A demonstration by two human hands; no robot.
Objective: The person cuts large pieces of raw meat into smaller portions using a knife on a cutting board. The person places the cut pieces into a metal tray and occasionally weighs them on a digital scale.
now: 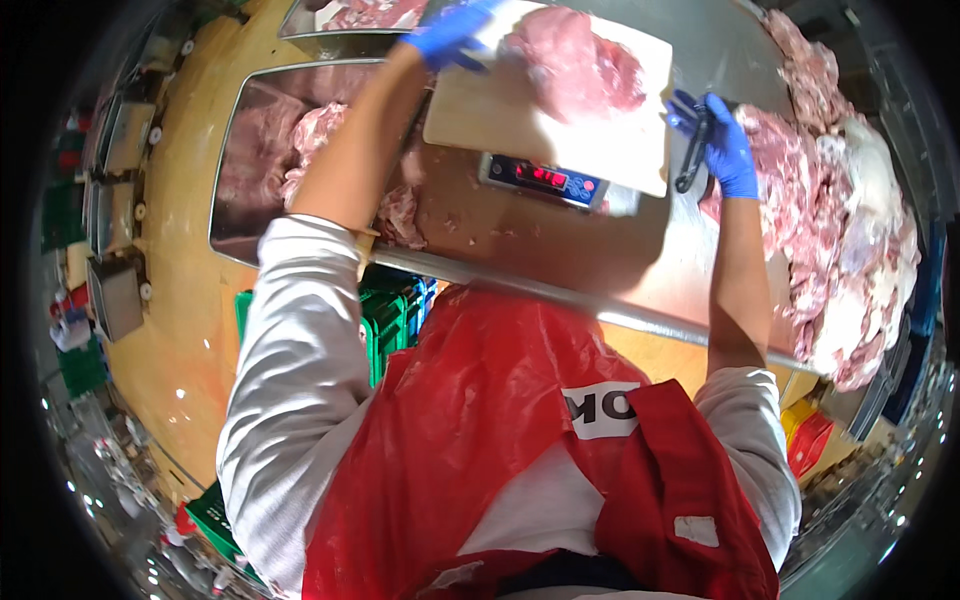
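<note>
Meat (pixel 572 66): moist, rounded pink lump on smooth whitish board (pixel 480 108)
Left hand (pixel 445 38): blurred, fingers spread
Right hand (pixel 731 150): fingers curled around slim black handle (pixel 695 152)

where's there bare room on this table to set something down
Bare metal shows on the table between the scale and the front edge, with meat scraps toward its left. The white board is bare along its near side. It's crowded right of the right hand, with the meat pile.

Red digits (pixel 541 177) on a scale display (pixel 557 183), black letters (pixel 617 405) on an apron label (pixel 600 428)
</note>
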